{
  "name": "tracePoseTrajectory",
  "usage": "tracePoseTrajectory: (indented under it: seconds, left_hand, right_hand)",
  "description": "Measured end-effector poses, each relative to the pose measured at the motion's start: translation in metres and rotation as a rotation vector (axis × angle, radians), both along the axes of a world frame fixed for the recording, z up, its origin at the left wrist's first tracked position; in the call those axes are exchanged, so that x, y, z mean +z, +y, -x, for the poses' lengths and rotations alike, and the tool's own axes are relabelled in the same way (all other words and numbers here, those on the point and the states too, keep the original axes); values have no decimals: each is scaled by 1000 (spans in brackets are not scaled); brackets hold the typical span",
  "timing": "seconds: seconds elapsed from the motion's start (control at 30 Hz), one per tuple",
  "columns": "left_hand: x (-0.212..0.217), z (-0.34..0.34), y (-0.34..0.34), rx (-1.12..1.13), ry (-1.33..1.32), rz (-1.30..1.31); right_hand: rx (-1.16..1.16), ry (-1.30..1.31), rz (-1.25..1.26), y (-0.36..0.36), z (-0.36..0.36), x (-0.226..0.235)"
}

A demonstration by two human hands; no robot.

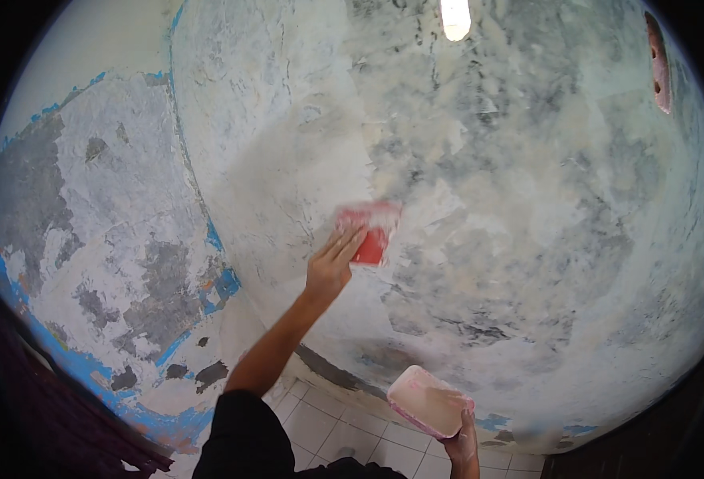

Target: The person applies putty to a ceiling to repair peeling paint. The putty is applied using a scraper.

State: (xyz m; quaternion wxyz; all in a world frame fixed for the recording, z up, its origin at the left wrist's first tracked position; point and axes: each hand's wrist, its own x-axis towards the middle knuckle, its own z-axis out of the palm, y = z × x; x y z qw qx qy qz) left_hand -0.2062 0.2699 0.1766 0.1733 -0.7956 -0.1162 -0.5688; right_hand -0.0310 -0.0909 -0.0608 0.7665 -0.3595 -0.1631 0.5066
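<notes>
My left hand (333, 262) is closed on a red plastic putty spreader (373, 246), its fingers lying over the flat blade. White filler coats the spreader's upper part, which is blurred and lies against the patchy wall (487, 184). Lower and to the right, my right hand (465, 445) grips a pink-edged rectangular tub (425, 399) by its near end. Pale putty covers the tub's inside. Some of the right fingers are hidden by the tub.
At the left, a side wall (120, 199) shows grey patches and blue paint edges. White floor tiles (312, 419) lie below. A bright light (456, 20) is at the top, a pinkish slotted recess (658, 64) at upper right, and dark fabric (64, 407) at lower left.
</notes>
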Motion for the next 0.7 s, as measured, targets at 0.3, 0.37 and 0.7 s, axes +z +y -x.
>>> tracePoseTrajectory:
  seconds: [0.3,0.37,0.7]
  left_hand:
    - [-105,91,-78,-195,-209,1282]
    - [-136,105,-78,-301,-128,1296]
    - [-181,152,-17,-425,800,1077]
  right_hand:
    - [-69,-22,76,77,62,-12]
    - [-71,-59,78,99,80,-14]
    - [-41,-56,249,172,153,-43]
